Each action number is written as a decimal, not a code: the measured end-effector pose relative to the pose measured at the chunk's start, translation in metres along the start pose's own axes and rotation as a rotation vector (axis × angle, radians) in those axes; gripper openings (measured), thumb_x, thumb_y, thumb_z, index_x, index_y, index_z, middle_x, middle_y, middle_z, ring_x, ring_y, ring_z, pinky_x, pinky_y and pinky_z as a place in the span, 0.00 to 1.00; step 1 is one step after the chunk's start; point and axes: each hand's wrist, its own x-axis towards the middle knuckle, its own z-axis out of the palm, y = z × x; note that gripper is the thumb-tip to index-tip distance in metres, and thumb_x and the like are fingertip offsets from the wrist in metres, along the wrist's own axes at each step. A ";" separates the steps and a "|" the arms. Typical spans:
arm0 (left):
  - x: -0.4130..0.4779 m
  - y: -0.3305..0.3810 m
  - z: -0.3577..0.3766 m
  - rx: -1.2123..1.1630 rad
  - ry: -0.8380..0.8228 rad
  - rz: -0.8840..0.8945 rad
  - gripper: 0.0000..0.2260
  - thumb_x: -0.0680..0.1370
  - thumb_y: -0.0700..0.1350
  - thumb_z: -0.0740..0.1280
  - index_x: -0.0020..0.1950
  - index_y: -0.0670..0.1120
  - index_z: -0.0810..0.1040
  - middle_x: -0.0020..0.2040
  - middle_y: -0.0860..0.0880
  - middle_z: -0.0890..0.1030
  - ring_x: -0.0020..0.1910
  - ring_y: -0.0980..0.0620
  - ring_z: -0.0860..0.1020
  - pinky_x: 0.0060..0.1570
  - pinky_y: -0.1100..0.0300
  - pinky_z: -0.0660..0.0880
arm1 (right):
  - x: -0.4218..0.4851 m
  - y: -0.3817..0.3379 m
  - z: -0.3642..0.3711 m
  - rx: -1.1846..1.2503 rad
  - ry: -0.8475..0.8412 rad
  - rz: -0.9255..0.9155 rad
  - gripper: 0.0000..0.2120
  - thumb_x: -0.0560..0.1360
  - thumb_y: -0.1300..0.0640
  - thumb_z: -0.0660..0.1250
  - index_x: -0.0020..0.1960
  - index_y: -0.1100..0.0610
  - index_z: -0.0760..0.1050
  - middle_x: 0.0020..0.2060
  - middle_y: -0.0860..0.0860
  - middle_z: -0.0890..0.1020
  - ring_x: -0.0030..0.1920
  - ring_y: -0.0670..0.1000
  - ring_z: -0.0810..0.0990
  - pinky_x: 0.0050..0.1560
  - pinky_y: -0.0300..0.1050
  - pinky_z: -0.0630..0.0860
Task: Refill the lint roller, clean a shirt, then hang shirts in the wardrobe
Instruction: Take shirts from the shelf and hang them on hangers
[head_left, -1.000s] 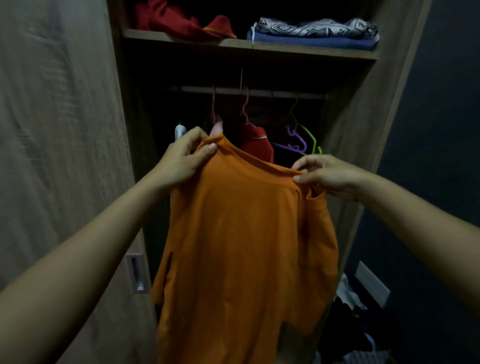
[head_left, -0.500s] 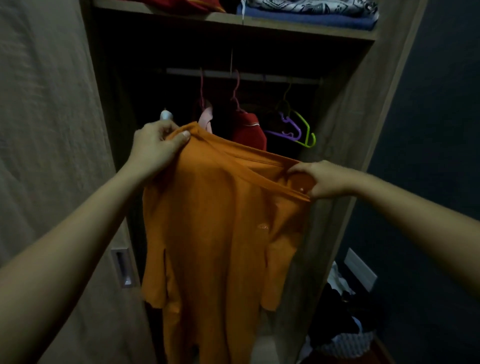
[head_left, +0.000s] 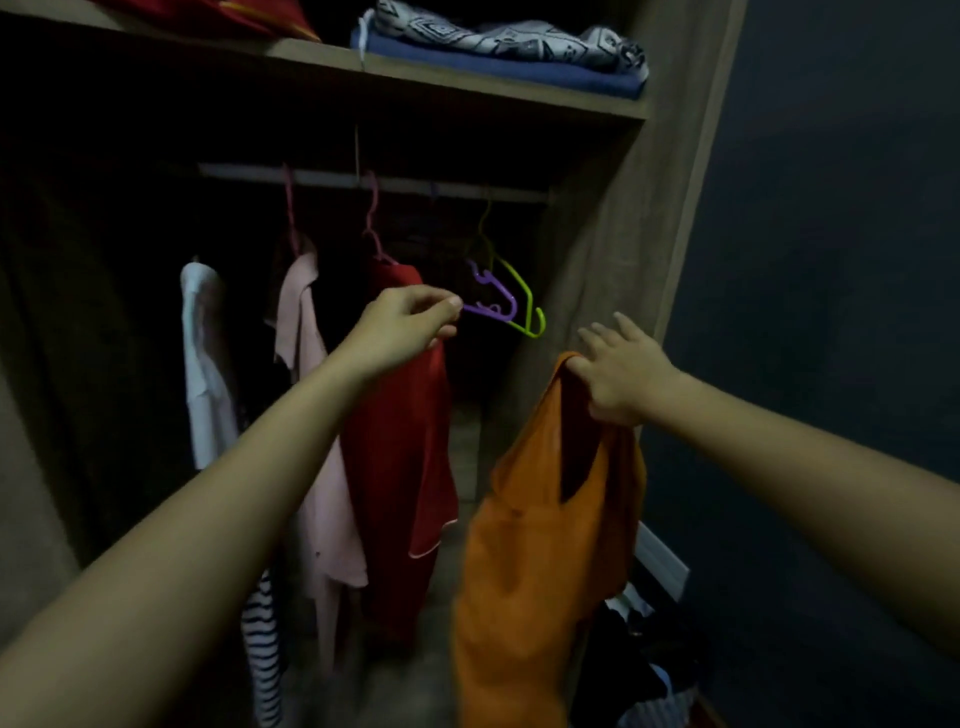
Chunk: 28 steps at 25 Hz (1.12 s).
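Pinched between thumb and forefinger, the left tip of the purple hanger (head_left: 493, 296) sits in the left hand (head_left: 405, 327), whose other fingers curl loosely beneath. That hanger hangs from the rail (head_left: 322, 176) just beside a green hanger (head_left: 524, 301) - both bare, both toward the right end of the wardrobe.

The right hand (head_left: 623, 374) holds the orange shirt (head_left: 545, 545) bunched at its neckline, gripped from below while some fingers stretch forward above the fabric. The shirt dangles freely in front of the wardrobe's right side panel (head_left: 623, 234), lower than the 2 empty hangers and apart from them.

On the rail to the left hang 3 garments on hangers - a red shirt (head_left: 400, 493) partly behind the left forearm, a pink shirt (head_left: 306, 364) touching it, and a white garment (head_left: 205, 364) further left. A striped garment (head_left: 265, 649) shows below the pink one.

Above the rail, the shelf (head_left: 467, 88) carries a folded blue cloth (head_left: 493, 65) with a patterned cloth (head_left: 509, 41) on top, and a red cloth (head_left: 234, 15) to their left. A heap of clothes (head_left: 639, 654) lies low at the right, against the dark wall (head_left: 831, 260).
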 end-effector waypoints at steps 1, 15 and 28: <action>0.023 -0.002 0.015 -0.057 -0.001 -0.036 0.05 0.79 0.48 0.63 0.46 0.50 0.77 0.44 0.49 0.80 0.44 0.55 0.79 0.45 0.64 0.74 | 0.005 0.000 0.009 -0.074 -0.018 -0.009 0.31 0.76 0.44 0.53 0.76 0.52 0.51 0.76 0.62 0.51 0.76 0.60 0.49 0.74 0.58 0.41; 0.199 -0.055 0.092 0.034 0.444 -0.200 0.23 0.74 0.45 0.68 0.64 0.37 0.67 0.62 0.38 0.75 0.62 0.40 0.74 0.63 0.53 0.71 | 0.057 0.028 0.068 -0.341 -0.012 -0.032 0.31 0.76 0.38 0.44 0.76 0.47 0.41 0.75 0.66 0.46 0.76 0.63 0.43 0.74 0.61 0.40; 0.026 -0.020 0.079 -0.214 0.333 -0.047 0.33 0.72 0.30 0.63 0.75 0.44 0.54 0.42 0.55 0.70 0.39 0.56 0.76 0.46 0.53 0.74 | 0.052 0.019 0.035 0.295 -0.145 0.038 0.35 0.73 0.43 0.55 0.76 0.50 0.46 0.76 0.61 0.48 0.76 0.59 0.42 0.74 0.58 0.37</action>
